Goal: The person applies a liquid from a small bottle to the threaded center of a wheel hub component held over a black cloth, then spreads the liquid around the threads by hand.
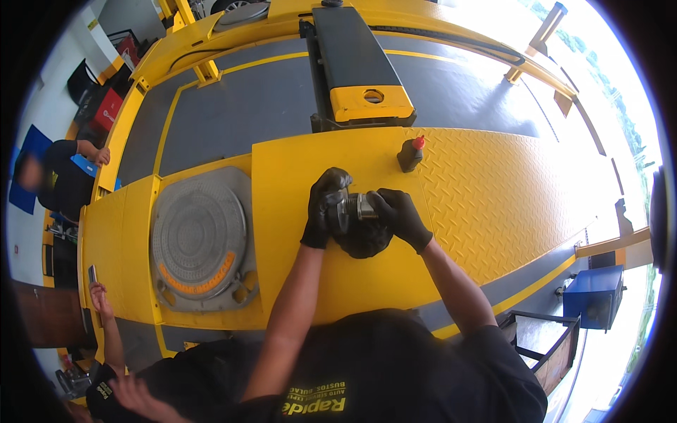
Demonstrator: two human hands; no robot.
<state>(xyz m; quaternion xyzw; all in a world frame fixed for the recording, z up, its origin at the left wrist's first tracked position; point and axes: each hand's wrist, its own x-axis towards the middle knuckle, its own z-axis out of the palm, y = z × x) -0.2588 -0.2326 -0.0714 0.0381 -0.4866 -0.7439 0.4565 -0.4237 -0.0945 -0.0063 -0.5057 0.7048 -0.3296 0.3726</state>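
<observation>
Both my hands wear black gloves and meet above the yellow platform [289, 282]. My left hand [327, 206] is closed around the dark, rounded end of a metal cylindrical part [365, 206]. My right hand [400, 215] grips the shiny silver end of the same part from the other side. The part's exact kind is not clear. Below it lies a soft-looking black bundle [363, 244], perhaps cloth, partly hidden by my hands. Beyond my right hand, a small dark bottle [409, 158] with a red cap stands on the platform.
A round grey turntable plate [201, 229] is set in the platform to my left. Ahead, a black-and-yellow lift beam [360, 63] crosses the gap. Other people [63, 169] are at the left. A blue box [594, 299] and a black metal frame [543, 338] stand at right.
</observation>
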